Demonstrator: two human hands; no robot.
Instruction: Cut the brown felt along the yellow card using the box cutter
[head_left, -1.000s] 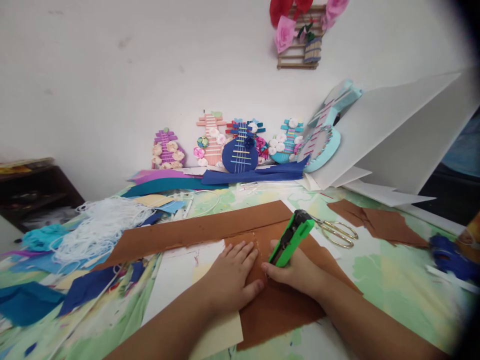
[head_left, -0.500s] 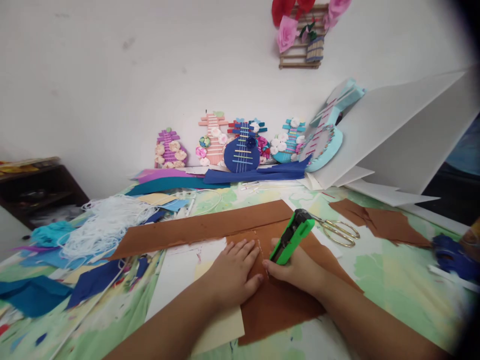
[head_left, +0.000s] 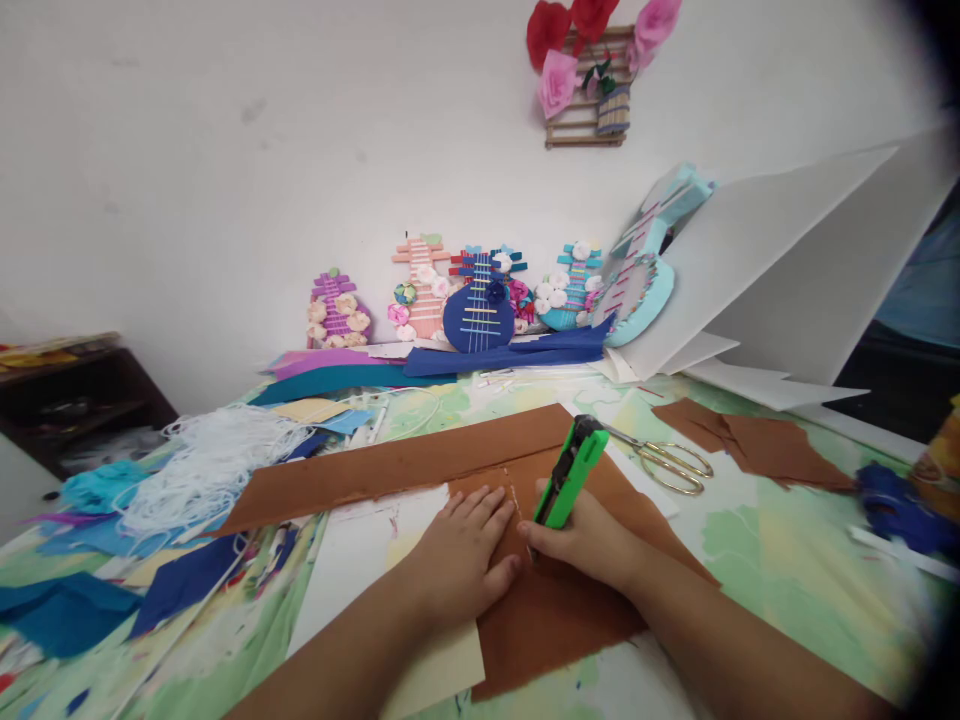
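Note:
My right hand (head_left: 592,540) is wrapped round a green and black utility knife (head_left: 571,480), held tilted with its lower end at a brown sheet (head_left: 559,630) of cloth-like material. The knife's tip is largely hidden by my fingers. A pale dashed line (head_left: 514,494) runs down the sheet towards the tip. My left hand (head_left: 461,560) lies flat, fingers stretched out, on the sheet's left part beside that line. Under the sheet's left side show white paper (head_left: 345,565) and a cream sheet (head_left: 442,670). A long brown strip (head_left: 390,458) lies just beyond my hands.
Gold-handled scissors (head_left: 667,462) lie right of the sheet, near brown scraps (head_left: 787,450). At left are a heap of white cord (head_left: 217,460) and blue scraps (head_left: 187,585). Decorated lute-shaped crafts (head_left: 480,318) stand along the wall; large white boards (head_left: 757,250) lean at right.
The view has shifted slightly. My right hand has moved a little with the knife, which leans slightly differently. My left hand stays flat on the brown sheet.

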